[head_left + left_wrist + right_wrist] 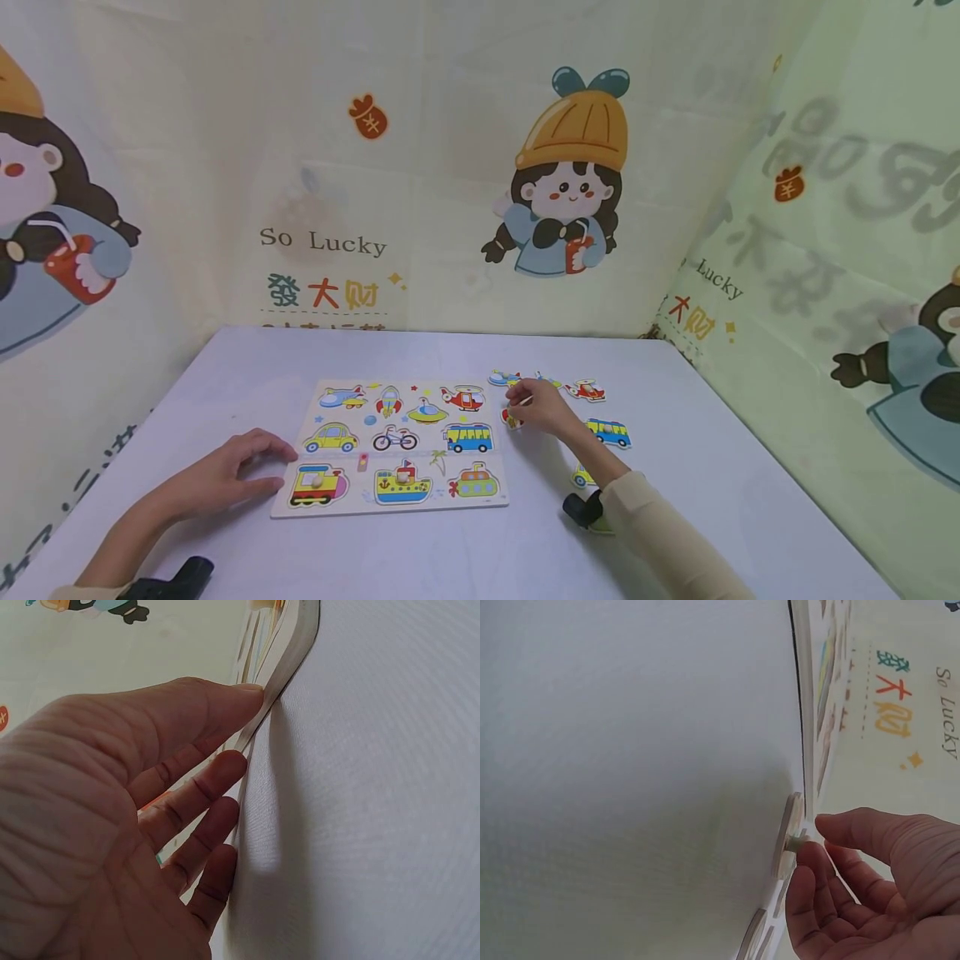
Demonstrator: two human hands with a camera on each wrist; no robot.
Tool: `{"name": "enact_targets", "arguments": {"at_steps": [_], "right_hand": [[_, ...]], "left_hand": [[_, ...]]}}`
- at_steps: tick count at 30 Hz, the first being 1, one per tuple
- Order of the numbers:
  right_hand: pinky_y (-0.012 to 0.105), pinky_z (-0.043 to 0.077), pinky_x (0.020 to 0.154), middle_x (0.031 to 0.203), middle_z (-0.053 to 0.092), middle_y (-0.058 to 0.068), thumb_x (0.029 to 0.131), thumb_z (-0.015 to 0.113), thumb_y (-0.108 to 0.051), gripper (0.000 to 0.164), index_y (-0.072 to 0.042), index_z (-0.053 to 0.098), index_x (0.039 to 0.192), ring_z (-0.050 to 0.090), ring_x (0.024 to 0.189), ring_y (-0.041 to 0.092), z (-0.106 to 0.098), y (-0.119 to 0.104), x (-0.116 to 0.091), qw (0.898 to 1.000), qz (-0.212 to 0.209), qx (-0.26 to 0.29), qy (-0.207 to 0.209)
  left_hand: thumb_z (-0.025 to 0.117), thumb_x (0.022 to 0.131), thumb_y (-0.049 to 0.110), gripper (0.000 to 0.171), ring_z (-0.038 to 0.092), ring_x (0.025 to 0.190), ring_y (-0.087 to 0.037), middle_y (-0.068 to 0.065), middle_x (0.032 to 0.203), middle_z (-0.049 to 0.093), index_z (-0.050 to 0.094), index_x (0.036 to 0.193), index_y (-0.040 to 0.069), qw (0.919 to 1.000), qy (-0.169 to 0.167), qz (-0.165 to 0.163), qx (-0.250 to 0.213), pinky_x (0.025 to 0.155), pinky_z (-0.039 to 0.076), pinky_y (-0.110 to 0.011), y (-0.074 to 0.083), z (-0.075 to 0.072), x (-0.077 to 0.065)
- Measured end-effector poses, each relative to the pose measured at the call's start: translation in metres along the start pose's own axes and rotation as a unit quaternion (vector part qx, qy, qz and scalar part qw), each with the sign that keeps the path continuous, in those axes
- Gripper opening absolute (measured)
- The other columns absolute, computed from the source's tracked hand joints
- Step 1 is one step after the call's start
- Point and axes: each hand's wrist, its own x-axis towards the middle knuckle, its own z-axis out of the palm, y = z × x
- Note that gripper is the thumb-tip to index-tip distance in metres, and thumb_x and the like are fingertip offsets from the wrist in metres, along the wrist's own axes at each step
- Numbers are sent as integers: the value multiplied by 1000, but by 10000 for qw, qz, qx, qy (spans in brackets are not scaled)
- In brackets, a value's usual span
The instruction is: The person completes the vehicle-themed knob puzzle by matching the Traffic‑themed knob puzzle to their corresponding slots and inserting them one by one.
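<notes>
Left hand [217, 482] relaxed, holding nothing; left wrist view shows thumb [244, 701] touching puzzle board [358, 493] edge. Red-yellow piece [513, 421] sits on tabletop [435, 554] just right of board. Right hand [546, 406] half-curled there; only right wrist view shows knob [793, 844] at fingertips [810, 856], can't tell if gripped.

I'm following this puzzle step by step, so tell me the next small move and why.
The right hand should probably lift the small piece by its knob: the hand is right at that knob, the piece is beside the board, and the left hand touches the board's edge, perhaps steadying it.
</notes>
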Motion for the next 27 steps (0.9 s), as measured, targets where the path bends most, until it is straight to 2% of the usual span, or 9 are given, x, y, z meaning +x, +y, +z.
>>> {"name": "enact_targets", "arguments": {"at_steps": [5, 12, 21, 27], "right_hand": [[27, 55, 67, 95, 67, 7, 88, 74, -2, 20, -1, 69, 106, 62, 81, 19, 2, -1, 3, 9999, 131, -61, -42], [26, 54, 66, 95, 67, 6, 87, 75, -2, 17, -3, 69, 103, 61, 82, 19, 4, 0, 5, 9997, 91, -226, 41], [27, 55, 69, 95, 67, 6, 87, 75, -3, 16, -4, 69, 102, 61, 83, 19, 7, 3, 7, 9995, 59, -312, 73], [27, 55, 70, 95, 66, 5, 88, 74, -4, 15, -5, 69, 102, 61, 84, 19, 9, 5, 8, 9994, 93, -321, 60]], "left_hand": [[81, 87, 27, 37, 53, 113, -9, 3, 124, 63, 66, 119, 17, 10000, -11, -77, -27, 94, 48, -20, 2, 0, 0], [81, 87, 25, 37, 54, 117, -27, 0, 125, 63, 66, 120, 15, 9999, -51, -130, -23, 95, 50, -24, 2, -1, 1], [81, 87, 28, 37, 54, 112, -8, 3, 123, 64, 66, 119, 17, 10000, -6, -16, -23, 93, 49, -18, 0, -1, 0], [80, 88, 30, 36, 53, 112, -7, 4, 123, 64, 66, 119, 18, 10000, 17, -7, 17, 94, 48, -20, -1, 0, 0]]}}
